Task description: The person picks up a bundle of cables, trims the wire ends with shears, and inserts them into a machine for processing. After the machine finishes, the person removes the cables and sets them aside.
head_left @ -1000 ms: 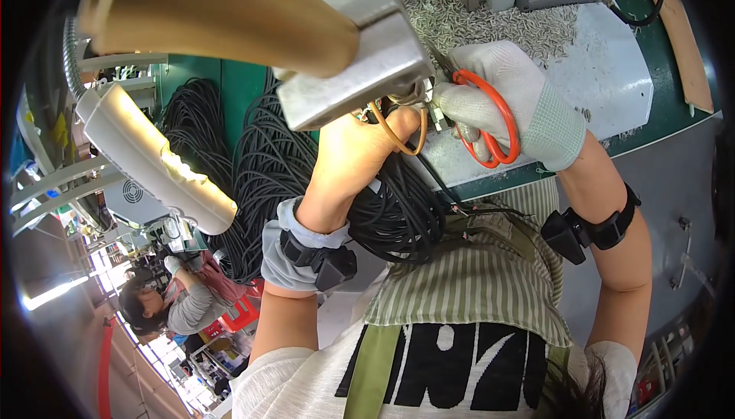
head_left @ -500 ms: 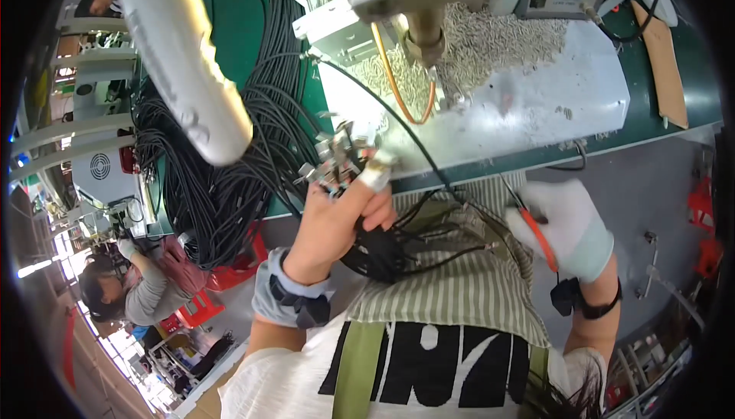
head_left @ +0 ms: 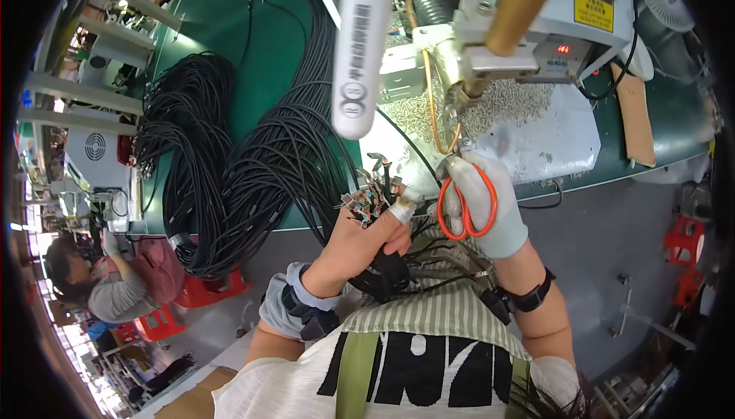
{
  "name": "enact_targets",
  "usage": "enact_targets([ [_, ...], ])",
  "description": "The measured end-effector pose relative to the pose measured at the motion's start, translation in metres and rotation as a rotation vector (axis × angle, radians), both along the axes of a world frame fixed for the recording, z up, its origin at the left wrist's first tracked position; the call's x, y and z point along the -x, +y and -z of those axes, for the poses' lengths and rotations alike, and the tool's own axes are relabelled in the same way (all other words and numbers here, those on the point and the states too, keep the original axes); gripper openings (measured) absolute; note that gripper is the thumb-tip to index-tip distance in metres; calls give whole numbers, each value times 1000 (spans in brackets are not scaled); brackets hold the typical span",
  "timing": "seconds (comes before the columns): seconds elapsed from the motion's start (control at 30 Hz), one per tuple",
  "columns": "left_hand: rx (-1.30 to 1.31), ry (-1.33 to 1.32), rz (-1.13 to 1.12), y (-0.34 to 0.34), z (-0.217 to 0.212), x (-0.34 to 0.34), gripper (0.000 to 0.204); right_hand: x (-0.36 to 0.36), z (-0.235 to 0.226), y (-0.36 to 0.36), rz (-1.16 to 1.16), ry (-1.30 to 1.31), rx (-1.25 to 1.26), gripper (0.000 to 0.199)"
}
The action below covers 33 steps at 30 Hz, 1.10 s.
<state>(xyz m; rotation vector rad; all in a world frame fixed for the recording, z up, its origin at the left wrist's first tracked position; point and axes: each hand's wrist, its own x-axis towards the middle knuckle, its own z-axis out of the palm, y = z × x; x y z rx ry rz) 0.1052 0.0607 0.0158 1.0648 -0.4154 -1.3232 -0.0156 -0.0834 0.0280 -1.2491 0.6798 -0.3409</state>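
A: what's the left hand point(head_left: 366, 237) doing?
B: it's gripping a bundle of cable ends point(head_left: 369, 193) upright, connectors fanned out near the machine nozzle point(head_left: 464, 96), probably for easy picking

A: and the gloved right hand point(head_left: 490, 208)?
B: it's closing round orange scissors point(head_left: 464, 203) just beside them
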Motion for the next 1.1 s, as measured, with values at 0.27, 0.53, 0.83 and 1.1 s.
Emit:
enact_targets([
  [0.27, 74, 79, 63, 6, 1, -11, 21, -14, 8, 15, 195, 63, -44, 32],
  [0.53, 169, 133, 60, 16, 10, -15, 23, -10, 12, 13, 169, 100, -36, 31],
  [0.83, 138, 76, 112, 16, 6, -13, 26, 23, -25, 3, -538, 352, 48, 22],
  [1.1, 20, -284, 362, -5, -22, 0, 23, 34, -68, 17, 113, 162, 635, 14],
])
